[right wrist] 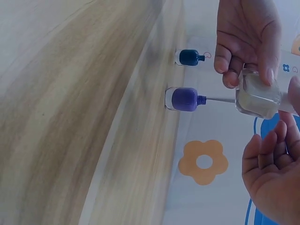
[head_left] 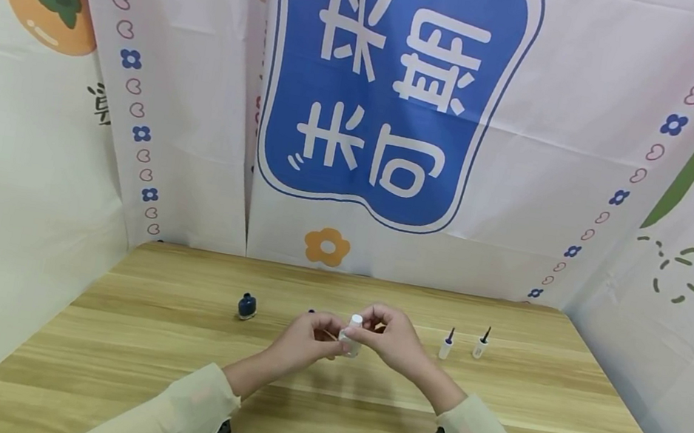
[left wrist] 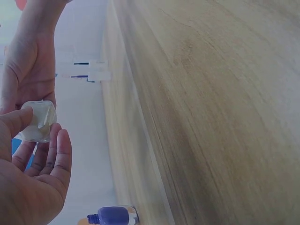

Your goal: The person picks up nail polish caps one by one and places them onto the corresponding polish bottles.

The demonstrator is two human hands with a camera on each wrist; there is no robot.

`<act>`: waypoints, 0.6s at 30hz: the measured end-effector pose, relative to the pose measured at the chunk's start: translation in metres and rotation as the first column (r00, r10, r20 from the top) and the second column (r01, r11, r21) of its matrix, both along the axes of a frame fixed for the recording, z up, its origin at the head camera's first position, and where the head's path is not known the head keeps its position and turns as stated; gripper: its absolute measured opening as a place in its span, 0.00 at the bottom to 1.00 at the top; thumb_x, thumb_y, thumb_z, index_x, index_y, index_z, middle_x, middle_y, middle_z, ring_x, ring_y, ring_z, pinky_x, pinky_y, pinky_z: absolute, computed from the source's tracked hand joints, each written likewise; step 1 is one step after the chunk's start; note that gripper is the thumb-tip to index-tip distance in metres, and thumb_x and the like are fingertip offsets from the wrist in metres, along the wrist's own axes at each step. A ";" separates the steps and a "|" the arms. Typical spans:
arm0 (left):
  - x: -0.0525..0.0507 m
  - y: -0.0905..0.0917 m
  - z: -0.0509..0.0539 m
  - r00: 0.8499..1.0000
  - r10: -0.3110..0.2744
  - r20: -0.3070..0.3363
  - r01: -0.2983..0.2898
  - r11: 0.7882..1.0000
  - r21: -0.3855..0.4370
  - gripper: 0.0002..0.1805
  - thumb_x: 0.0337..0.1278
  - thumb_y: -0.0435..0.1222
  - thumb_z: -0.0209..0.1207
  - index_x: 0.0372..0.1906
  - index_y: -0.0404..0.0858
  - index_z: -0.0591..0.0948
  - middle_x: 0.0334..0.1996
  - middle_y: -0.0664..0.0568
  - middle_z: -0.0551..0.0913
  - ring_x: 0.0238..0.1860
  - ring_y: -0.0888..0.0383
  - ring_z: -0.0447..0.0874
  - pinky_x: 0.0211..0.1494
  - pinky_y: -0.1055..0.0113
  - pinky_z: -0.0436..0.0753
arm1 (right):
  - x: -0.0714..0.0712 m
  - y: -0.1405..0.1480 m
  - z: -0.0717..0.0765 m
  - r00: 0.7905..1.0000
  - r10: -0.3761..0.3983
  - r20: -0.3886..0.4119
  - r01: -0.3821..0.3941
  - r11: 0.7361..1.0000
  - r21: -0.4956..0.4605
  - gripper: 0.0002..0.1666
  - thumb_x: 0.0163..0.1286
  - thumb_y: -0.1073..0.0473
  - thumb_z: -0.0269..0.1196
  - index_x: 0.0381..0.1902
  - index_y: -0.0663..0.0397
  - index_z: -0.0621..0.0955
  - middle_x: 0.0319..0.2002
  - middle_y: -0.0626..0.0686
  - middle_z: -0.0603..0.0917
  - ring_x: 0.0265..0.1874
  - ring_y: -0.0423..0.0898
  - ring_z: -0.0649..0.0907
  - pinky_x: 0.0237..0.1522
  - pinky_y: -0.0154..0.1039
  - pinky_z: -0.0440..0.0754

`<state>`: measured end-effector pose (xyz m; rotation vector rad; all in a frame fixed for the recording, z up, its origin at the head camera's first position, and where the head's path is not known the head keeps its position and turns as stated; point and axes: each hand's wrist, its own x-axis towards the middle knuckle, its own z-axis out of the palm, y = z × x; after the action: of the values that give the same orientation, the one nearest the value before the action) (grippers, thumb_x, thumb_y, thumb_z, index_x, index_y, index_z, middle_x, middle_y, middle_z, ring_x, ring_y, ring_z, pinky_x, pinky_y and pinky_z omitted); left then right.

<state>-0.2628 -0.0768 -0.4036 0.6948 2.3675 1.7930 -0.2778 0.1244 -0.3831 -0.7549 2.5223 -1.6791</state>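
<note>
A small nail polish bottle (head_left: 351,349) with pale, nearly clear contents and a white cap (head_left: 356,320) is held above the table, roughly upright. My left hand (head_left: 306,339) pinches the glass body between thumb and fingers, as the left wrist view of the bottle (left wrist: 43,119) also shows. My right hand (head_left: 394,340) grips the white cap from the other side. The cap sits on the bottle's neck; whether it is screwed tight I cannot tell. Behind the left hand stands an uncapped purple polish bottle (right wrist: 185,99), mostly hidden in the head view.
An uncapped dark teal polish bottle (head_left: 247,306) stands on the wooden table (head_left: 167,339) at the left. Two white caps stand brush-up at the right, one with a purple brush (head_left: 446,345), one with a dark brush (head_left: 480,346). A printed curtain (head_left: 201,112) borders the table's back.
</note>
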 end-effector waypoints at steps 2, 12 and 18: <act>0.000 0.000 0.000 1.000 0.001 0.000 -0.001 1.000 -0.001 0.12 0.58 0.36 0.66 0.43 0.34 0.82 0.36 0.49 0.84 0.36 0.49 0.83 0.41 0.44 0.82 | 0.000 0.000 0.000 1.000 0.007 -0.003 -0.007 1.000 0.005 0.11 0.64 0.57 0.69 0.33 0.56 0.78 0.29 0.50 0.76 0.28 0.46 0.72 0.24 0.33 0.68; 0.000 0.000 0.002 1.000 0.009 0.011 -0.009 1.000 0.000 0.12 0.58 0.35 0.67 0.43 0.33 0.82 0.36 0.50 0.83 0.35 0.55 0.82 0.42 0.45 0.82 | -0.005 0.011 0.007 0.987 0.161 -0.020 -0.161 0.987 0.018 0.16 0.68 0.60 0.65 0.52 0.62 0.81 0.36 0.52 0.80 0.37 0.48 0.77 0.34 0.39 0.79; 0.000 0.001 0.003 1.000 0.013 0.008 -0.013 1.000 -0.008 0.11 0.58 0.35 0.67 0.42 0.33 0.82 0.35 0.50 0.83 0.35 0.55 0.82 0.43 0.45 0.82 | -0.007 0.012 0.007 0.972 0.233 -0.027 -0.232 0.972 0.046 0.16 0.71 0.62 0.61 0.55 0.60 0.81 0.40 0.54 0.81 0.39 0.49 0.77 0.35 0.40 0.79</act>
<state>-0.2629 -0.0757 -0.4011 0.6716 2.3782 1.7865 -0.2845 0.1368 -0.3757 -1.0351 2.3703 -1.5446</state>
